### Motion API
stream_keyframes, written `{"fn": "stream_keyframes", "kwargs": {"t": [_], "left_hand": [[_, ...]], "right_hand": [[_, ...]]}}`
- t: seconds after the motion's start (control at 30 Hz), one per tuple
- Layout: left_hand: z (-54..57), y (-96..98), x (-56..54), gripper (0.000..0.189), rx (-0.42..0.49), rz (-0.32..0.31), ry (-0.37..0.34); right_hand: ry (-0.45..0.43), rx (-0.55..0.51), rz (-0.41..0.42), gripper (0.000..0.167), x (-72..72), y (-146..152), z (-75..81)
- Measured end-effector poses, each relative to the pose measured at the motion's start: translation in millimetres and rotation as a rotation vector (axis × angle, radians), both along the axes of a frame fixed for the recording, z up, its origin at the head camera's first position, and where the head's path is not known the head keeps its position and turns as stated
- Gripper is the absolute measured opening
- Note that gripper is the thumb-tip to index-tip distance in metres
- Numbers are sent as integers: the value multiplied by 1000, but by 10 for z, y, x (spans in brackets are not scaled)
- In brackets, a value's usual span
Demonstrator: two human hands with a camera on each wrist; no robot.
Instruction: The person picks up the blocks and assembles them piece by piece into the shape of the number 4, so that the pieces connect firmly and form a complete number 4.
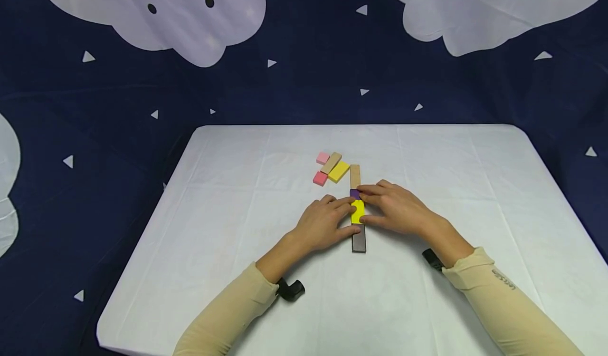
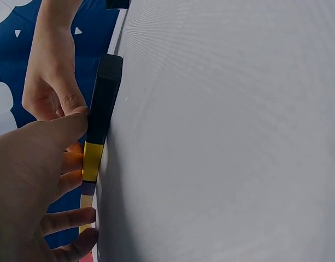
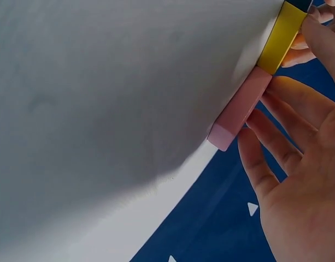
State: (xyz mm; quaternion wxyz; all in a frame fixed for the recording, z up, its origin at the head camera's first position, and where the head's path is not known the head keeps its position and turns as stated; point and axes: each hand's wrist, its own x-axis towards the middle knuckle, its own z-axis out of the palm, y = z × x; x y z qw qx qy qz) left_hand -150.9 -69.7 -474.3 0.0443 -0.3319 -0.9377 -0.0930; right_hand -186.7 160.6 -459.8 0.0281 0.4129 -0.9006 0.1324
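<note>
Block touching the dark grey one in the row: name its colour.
The block is yellow, clearest in the right wrist view.

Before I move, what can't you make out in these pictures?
- Head view: part of the small purple block, covered by the right hand.
- Head view: dark marking on the right beige fabric sleeve, too small to read.
- Right wrist view: most of the dark grey rectangular block, cut off by the top edge.
</note>
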Motion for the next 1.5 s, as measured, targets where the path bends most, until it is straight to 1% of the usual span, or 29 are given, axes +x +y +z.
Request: {"fn": "stream_keyframes", "kwargs": {"t": [0.23,0.47,0.73,0.97,1.2,1.5], "left_hand": [[15,18,9,57,-11,-1,2],[30,18,4,58,-16,-7,3],[26,13,-5,56,-3,-13,5],[19,14,-3,58,-10,-10,7],[11,10,-4,56,4,-12,9],[-7,10,-11,55,5,-13,15]], "right_hand": [[-22,13,-9,65,16,0,7],[-23,7,-12,64,15,-2,15],[-16,14,-16,70,11,-6,-3],[-26,16,-24,70,11,-10,-5],[-41,31,-35,70,15,-15,10],[-39,37,-35,71,16,-21,15]]}}
